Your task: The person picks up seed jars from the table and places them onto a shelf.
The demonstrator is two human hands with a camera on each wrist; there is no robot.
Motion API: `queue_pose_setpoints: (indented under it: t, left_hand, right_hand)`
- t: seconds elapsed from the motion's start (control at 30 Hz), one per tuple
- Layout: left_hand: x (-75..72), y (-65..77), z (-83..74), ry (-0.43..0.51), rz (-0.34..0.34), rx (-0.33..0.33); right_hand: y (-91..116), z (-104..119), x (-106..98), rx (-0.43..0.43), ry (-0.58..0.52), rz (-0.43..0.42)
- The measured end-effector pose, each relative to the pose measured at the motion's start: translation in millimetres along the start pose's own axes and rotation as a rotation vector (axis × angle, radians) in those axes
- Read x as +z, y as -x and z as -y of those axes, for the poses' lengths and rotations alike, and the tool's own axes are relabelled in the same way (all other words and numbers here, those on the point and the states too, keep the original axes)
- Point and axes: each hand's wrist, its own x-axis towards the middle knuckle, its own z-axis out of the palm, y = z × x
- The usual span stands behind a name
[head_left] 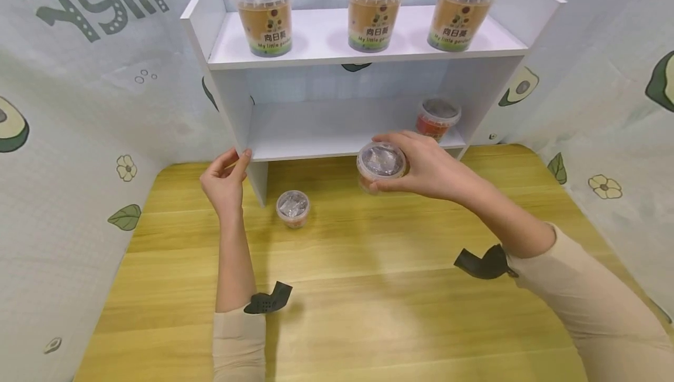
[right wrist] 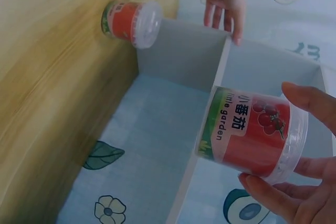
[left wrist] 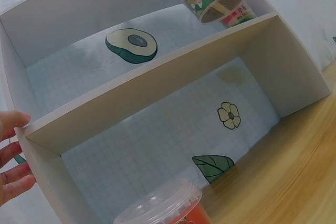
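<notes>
My right hand grips a small plastic tub by its lidded rim, thumb on one side and fingers on the other. In the right wrist view this tub has a red label with tomatoes, and it hovers before the middle shelf board. My left hand holds the front edge of the left side panel of the white shelf. In the left wrist view the thumb of this hand lies on the panel edge, with the fingers along its outer face. A second red-labelled tub stands on the table by the shelf's left foot.
Another red-labelled tub stands at the right end of the middle board. Three larger orange-labelled tubs, left, centre and right, line the top board. The wooden table lies below, with patterned cloth around it.
</notes>
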Motion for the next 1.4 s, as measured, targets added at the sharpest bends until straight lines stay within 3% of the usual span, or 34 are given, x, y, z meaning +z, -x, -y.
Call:
queue_pose_setpoints:
  t: [0.33,0.83,1.13,1.4]
  left_hand:
    - [-0.3,0.5,-0.9,-0.012,-0.001,0.003]
    - [-0.3,-2.2,0.2,-0.001,-0.005,-0.001]
    - [1.3,-1.8,-0.7,-0.004,-0.005,-0.017]
    - [0.0,-2.0,0.1,-0.016,-0.006,0.013]
  right_hand:
    - [-31.4,-7.4,-17.2,0.031,-0.010,0.032]
    - [-79.5,-15.0,-22.8,0.170,0.003,0.111]
    - [-89.0,-20.8,-21.9,0.195,0.022,0.170]
    - [-94.2,-24.1,-19.0,0.210,0.003,0.187]
